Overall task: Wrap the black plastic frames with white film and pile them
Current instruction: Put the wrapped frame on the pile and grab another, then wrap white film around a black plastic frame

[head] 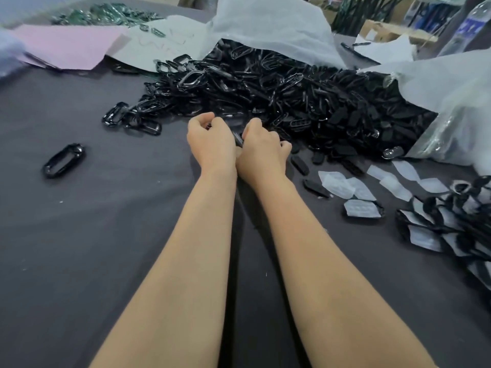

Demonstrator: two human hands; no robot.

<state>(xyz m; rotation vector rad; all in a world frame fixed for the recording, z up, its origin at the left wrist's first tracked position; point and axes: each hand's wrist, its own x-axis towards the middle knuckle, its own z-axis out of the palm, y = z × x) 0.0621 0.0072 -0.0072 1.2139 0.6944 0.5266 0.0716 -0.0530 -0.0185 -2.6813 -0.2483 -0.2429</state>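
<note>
Frames, black plastic, small oval loops: a large loose heap (292,96) spills from a white bag (265,25) across the far middle of the grey table (93,235). One stray frame (63,160) lies alone at the left.

Held frame (238,139): only a dark sliver shows between the two hands, just on the near side of the heap.

Left hand (210,142) and right hand (261,151): touching at the wrists, fingers curled in, both pinching that piece. Whether film is already on it, I cannot tell.

Film pieces (337,181): white, thin, lying flat in a loose row to the right of the hands.

Wrapped pile (438,229): at the right edge, near; frames in white film, loosely heaped.

Handling, as I judge it: the frames look light, stiff and glossy, so probably slippery, and are best pinched across the long sides of the rim. The film looks limp and flimsy and is best lifted by an edge or corner.
</note>
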